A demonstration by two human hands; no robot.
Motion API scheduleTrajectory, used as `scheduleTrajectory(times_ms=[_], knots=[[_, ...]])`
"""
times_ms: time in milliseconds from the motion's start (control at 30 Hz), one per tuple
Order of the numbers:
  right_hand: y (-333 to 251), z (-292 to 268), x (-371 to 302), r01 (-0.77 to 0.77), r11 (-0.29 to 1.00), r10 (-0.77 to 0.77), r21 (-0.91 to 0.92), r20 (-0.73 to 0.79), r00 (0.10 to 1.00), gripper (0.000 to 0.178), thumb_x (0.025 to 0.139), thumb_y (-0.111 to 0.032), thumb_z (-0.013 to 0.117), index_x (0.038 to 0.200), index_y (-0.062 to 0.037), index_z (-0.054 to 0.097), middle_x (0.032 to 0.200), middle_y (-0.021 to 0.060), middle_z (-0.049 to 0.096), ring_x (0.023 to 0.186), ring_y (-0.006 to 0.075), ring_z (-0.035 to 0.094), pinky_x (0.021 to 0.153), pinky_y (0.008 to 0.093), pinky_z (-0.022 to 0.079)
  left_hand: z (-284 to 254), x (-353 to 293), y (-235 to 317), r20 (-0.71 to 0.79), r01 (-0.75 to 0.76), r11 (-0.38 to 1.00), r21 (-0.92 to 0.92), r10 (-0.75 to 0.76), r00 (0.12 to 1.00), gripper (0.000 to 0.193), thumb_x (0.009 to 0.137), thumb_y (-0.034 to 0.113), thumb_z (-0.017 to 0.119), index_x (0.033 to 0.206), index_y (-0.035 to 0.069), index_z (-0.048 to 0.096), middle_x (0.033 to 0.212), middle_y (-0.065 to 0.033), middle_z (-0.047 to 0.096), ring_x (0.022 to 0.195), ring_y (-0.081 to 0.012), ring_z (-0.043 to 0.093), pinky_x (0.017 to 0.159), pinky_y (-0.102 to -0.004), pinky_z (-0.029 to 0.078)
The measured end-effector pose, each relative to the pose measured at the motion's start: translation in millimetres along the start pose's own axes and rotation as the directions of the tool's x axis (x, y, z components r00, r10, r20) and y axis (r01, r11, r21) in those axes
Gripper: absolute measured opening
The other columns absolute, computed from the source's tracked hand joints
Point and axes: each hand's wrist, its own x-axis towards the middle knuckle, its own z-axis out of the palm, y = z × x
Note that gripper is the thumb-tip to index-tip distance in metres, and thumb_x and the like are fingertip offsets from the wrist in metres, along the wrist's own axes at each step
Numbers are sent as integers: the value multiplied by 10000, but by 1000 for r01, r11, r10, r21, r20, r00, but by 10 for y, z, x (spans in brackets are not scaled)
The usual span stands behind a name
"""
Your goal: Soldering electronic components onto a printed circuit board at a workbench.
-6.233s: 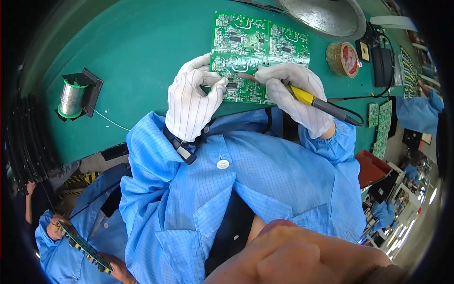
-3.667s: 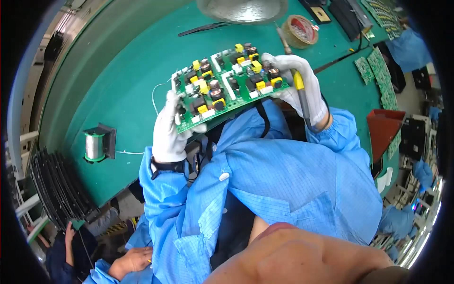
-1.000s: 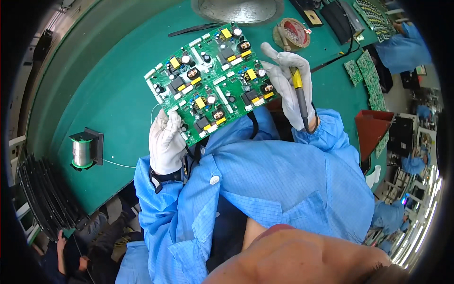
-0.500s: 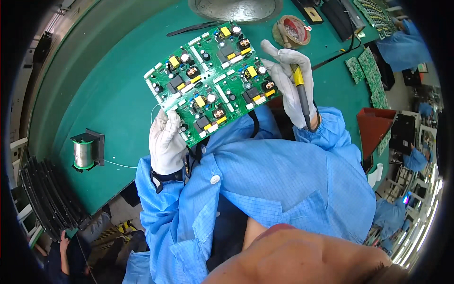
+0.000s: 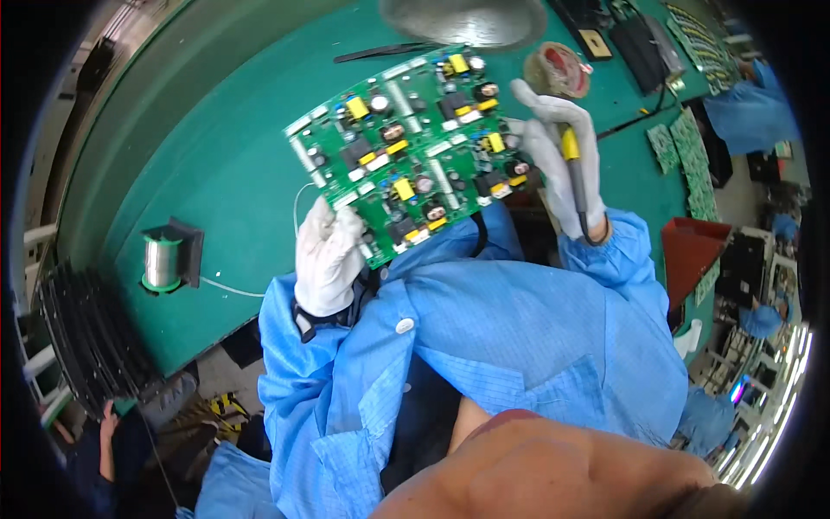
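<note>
Now the person in the blue smock is holding a green circuit-board panel (image 5: pixel 413 147) up off the green bench mat (image 5: pixel 199 147), component side facing up toward the head camera, yellow and black parts showing across it. The left hand (image 5: pixel 327 258), in a white glove, is closed around the panel's lower left corner, fingers tucked behind the edge. The right hand (image 5: pixel 560 147), also gloved, is wrapped around a soldering iron (image 5: pixel 574 177) with a yellow collar and black handle, while its fingertips are pressing against the panel's right edge.

Compared with half a second ago, the panel is sitting at much the same tilt and the grips have not changed; it has only drifted a touch. About six seconds back it was lying flat on the mat with its solder side up, both hands working over it, so it has since been lifted and turned over.

Off to the left, a spool of solder wire (image 5: pixel 161 262) is standing in its black holder on the mat, a thin strand trailing toward the left sleeve. Beyond the panel a roll of tape (image 5: pixel 557 69) is lying by the round lamp base (image 5: pixel 462 19), and more green boards (image 5: pixel 687 147) are lying on the right side of the mat.
</note>
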Motion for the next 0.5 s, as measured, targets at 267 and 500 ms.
scheduleTrajectory(times_ms=[267, 500], knots=[[-285, -101, 180, -144, 973, 112, -181, -177, 978, 315, 1097, -193, 504, 1330, 19, 508, 1307, 238, 656, 981, 292, 744, 850, 369, 608, 4, -44, 94, -67, 54, 923, 380, -31, 997, 312, 1081, 213, 564, 1280, -26, 590, 939, 19, 614, 795, -65, 531, 724, -238, 463], [-691, -1108, 734, -104, 870, -196, -482, -531, 824, 594, 1098, -499, 427, 1265, 12, 679, 1149, 125, 746, 863, 153, 663, 785, 284, 513, 82, -18, 155, -19, 4, 939, 345, 3, 1000, 392, 1113, 251, 493, 1391, -23, 522, 1150, -51, 676, 916, -97, 600, 793, -258, 485]])
